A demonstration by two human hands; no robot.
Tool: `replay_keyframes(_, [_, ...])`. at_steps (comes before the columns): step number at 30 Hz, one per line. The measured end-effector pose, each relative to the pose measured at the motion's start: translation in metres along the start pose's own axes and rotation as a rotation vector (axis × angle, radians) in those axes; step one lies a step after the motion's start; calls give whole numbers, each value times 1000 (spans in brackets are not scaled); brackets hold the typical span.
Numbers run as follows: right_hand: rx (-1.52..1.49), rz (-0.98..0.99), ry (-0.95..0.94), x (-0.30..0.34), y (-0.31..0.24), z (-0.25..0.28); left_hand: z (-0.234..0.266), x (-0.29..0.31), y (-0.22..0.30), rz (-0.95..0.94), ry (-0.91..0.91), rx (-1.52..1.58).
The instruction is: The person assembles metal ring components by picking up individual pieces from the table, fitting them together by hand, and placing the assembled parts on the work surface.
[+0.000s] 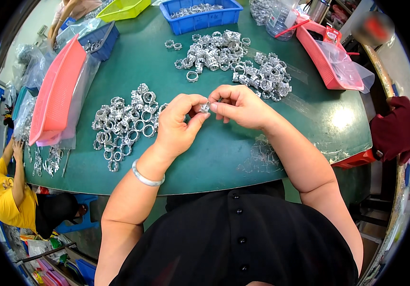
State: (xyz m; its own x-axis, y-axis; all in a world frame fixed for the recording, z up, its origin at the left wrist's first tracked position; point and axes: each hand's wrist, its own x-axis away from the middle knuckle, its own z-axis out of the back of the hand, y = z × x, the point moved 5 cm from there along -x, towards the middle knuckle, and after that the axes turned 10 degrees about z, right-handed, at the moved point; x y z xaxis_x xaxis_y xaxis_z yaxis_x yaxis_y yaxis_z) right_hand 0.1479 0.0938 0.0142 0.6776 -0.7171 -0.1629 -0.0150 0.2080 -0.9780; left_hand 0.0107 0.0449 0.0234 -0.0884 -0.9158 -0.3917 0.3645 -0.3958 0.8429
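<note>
Head view: above our green table [205, 171], left hand [178, 125] pinched a silvery metal ring [204, 107] mid-handling; right hand [244, 108] grip unclear; steadiness seemed needed next.

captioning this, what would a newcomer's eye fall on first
Heaps of silvery rings cover parts of the green table, at left and upper centre. In the middle, the left hand pinches one silvery ring, the right hand close beside it. A pink basket stands out at far left.

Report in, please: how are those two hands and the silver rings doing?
Left hand: pinching small silver piece. Right hand: fingertips beside it, contact unclear. Nearby: ring pile left, more rings ahead.
</note>
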Motion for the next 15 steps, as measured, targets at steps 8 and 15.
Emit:
replay_keyframes(8, [8, -3, 3, 0, 0, 0, 1, 0, 4, -37, 18, -48])
replay_keyframes(15, [6, -11, 8, 0, 0, -1, 1, -1, 6, -31, 17, -66])
